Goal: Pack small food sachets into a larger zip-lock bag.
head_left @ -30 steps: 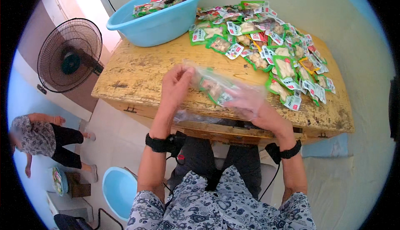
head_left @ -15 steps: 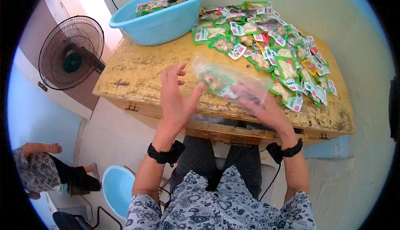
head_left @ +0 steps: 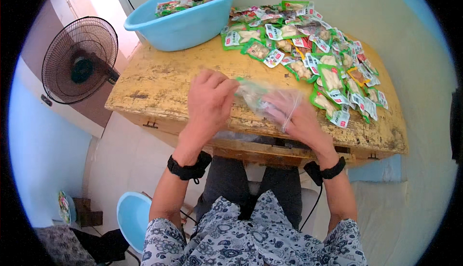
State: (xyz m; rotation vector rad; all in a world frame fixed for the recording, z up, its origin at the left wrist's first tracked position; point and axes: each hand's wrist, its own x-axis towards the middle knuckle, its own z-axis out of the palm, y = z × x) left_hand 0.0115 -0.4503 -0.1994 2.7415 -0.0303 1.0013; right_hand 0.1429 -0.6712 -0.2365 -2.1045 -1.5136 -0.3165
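**Clear bag held between two hands over a worn yellow table**

A yellow wooden table [head_left: 164, 80] with chipped, scuffed paint fills the middle of the frame, its near edge running across the centre. In the upper middle a light blue plastic basin [head_left: 188, 22] stands on the tabletop, partly filled with small packets. To its right, spreading over the upper right of the table, lies a heap of green-edged snack packets [head_left: 313, 58], many overlapping, some with red or yellow print; the nearest ones lie just beside the right hand. At the left of the frame a black pedestal fan [head_left: 79, 59] stands on the pale floor beside the table. In the lower left sits a light blue stool [head_left: 132, 215], partly hidden by the left forearm.

A clear plastic bag [head_left: 267, 103] is held just above the near edge of the table, in the centre of the frame. It is crumpled and see-through, with a few packets showing faintly inside near its left end.

The left hand [head_left: 208, 99] has its fingers curled, pinching the bag's left end. The right hand [head_left: 299, 116] lies under and behind the bag, fingers spread and gripping the film, seen through it. Each wrist wears a black band. The wall behind the table is pale green.
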